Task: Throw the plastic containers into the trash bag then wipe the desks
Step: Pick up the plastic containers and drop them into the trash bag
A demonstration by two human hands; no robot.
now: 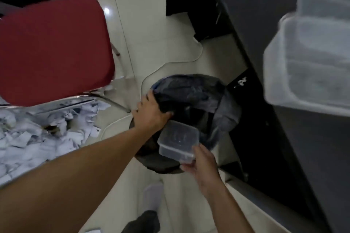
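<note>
At frame centre your left hand [151,114] grips the rim of the black trash bag [197,104]. Just below, your right hand [203,163] pinches a clear plastic container [178,141] over the bag's mouth. More containers [310,58] sit on the table [269,30], right.

Left arm fully extended, left hand [151,113] clenched, fingers curled over a rim. Right hand [203,164] lower, forearm raised, fingers pinching 1 corner.

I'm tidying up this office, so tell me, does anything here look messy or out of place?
Yes. A heap of crumpled white paper lies loose on the floor under the red chair, left of the trash bag. A white cable also trails across the tiles.
</note>
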